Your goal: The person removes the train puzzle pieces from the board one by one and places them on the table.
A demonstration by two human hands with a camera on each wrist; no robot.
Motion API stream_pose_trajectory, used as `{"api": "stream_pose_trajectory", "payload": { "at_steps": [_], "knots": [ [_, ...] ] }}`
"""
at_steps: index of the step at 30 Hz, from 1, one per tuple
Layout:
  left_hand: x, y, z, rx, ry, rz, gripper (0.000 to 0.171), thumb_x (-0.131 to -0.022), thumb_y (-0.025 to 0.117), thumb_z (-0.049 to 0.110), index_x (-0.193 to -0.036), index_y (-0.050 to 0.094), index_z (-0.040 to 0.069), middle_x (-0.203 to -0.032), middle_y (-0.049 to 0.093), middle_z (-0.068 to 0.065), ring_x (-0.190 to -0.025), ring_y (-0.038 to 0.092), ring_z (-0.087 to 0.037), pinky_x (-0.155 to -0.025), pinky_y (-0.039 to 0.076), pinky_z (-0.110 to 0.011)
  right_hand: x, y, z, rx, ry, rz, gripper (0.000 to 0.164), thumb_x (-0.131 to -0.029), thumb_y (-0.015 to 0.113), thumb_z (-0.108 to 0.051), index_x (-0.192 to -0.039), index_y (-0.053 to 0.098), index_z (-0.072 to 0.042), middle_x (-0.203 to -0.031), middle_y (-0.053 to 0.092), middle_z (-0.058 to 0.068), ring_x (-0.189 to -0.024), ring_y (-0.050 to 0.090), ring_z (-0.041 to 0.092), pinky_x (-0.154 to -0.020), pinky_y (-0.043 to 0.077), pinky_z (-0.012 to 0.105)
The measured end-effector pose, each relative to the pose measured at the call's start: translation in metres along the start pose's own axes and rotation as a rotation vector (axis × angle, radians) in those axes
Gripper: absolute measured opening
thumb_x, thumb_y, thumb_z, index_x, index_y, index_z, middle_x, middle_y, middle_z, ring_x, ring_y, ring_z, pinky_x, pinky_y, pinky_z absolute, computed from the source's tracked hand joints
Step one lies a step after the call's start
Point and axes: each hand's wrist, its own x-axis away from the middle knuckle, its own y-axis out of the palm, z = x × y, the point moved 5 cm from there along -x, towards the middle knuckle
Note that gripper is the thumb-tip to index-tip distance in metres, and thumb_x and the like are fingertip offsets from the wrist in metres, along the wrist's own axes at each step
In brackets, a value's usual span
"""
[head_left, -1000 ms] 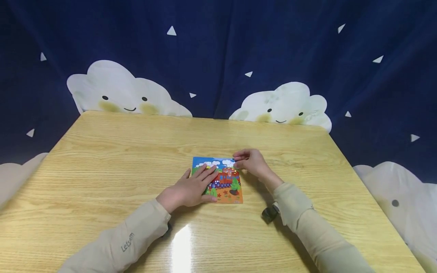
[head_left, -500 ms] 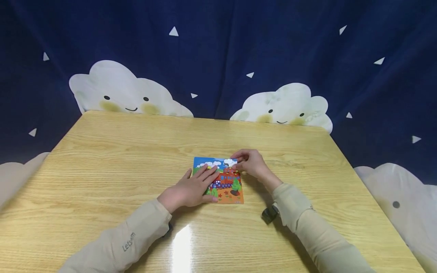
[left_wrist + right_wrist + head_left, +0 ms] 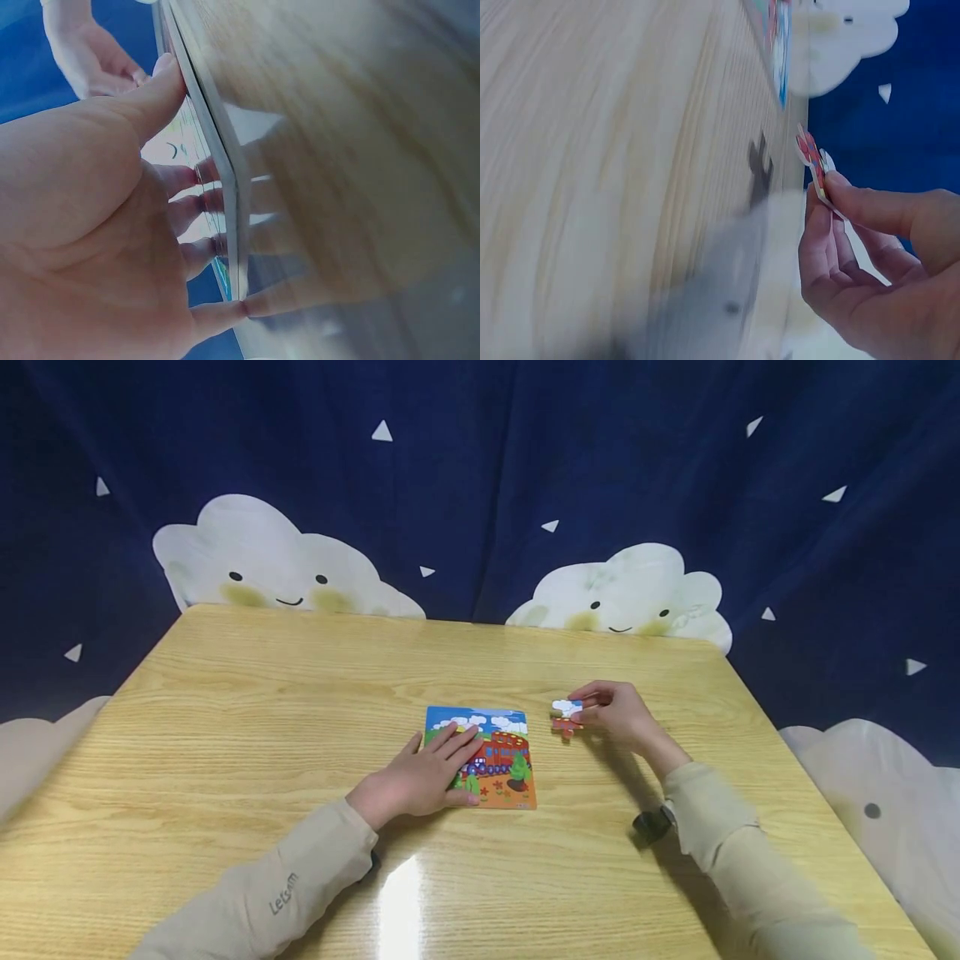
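Observation:
A square jigsaw puzzle (image 3: 497, 768) with a red train, white clouds, green trees and orange ground lies at mid-table. My left hand (image 3: 411, 781) rests with spread fingers over its left part, hiding some of the picture. In the left wrist view, the thumb and fingers lie along the thick edge of the puzzle board (image 3: 234, 195). To the right of the puzzle, my right hand (image 3: 617, 714) pinches a puzzle piece (image 3: 566, 725) showing white cloud and red. The right wrist view has this piece (image 3: 812, 154) between thumb and fingers, above the tabletop with its shadow beneath.
The wooden table (image 3: 285, 693) extends around the puzzle on all sides. Behind it hangs a dark blue curtain (image 3: 465, 460) with white clouds and triangles. A dark wrist device (image 3: 652, 825) hangs under the right sleeve.
My right hand has come away from the puzzle's upper right corner and moved right, carrying the puzzle piece with it. The left hand stays on the puzzle.

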Motion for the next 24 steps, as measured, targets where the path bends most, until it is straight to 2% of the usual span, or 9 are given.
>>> {"api": "stream_pose_trajectory", "payload": {
  "at_steps": [5, 10, 18, 24],
  "knots": [
    [-0.001, 0.001, 0.0, -0.005, 0.002, 0.003, 0.082, -0.097, 0.049, 0.056, -0.159, 0.011, 0.019, -0.165, 0.0, 0.001, -0.149, -0.004, -0.024, -0.115, 0.006, -0.059, 0.015, -0.042, 0.019, 0.062, -0.002, 0.027, 0.039, -0.085, 0.073, 0.003, -0.119, 0.059, 0.016, -0.094, 0.068, 0.014, -0.078, 0.063, 0.008, -0.071, 0.058, 0.03],
    [-0.001, 0.002, -0.002, -0.004, 0.002, 0.005, 0.083, -0.096, 0.05, 0.056, -0.159, 0.012, 0.018, -0.165, 0.002, 0.001, -0.149, -0.004, -0.024, -0.115, 0.007, -0.06, 0.025, -0.074, 0.044, 0.125, 0.043, 0.05, 0.039, -0.086, 0.071, 0.004, -0.12, 0.058, 0.017, -0.09, 0.068, 0.009, -0.076, 0.062, 0.006, -0.068, 0.058, 0.029],
    [-0.004, 0.006, -0.006, -0.001, 0.015, 0.025, 0.084, -0.095, 0.047, 0.06, -0.159, 0.011, 0.02, -0.165, 0.001, 0.002, -0.149, -0.003, -0.024, -0.115, 0.008, -0.061, 0.028, -0.093, 0.062, 0.243, 0.036, 0.087, 0.036, -0.083, 0.072, 0.007, -0.115, 0.06, 0.02, -0.092, 0.069, 0.02, -0.072, 0.061, 0.005, -0.063, 0.055, 0.024],
    [-0.001, 0.003, -0.003, -0.005, 0.007, 0.014, 0.083, -0.096, 0.048, 0.058, -0.159, 0.012, 0.019, -0.165, 0.001, 0.001, -0.149, -0.003, -0.024, -0.115, 0.008, -0.06, 0.024, -0.094, 0.066, 0.33, 0.037, 0.101, 0.028, -0.083, 0.072, 0.005, -0.108, 0.065, 0.016, -0.09, 0.07, 0.018, -0.071, 0.06, 0.009, -0.059, 0.052, 0.023]
  ]
}}
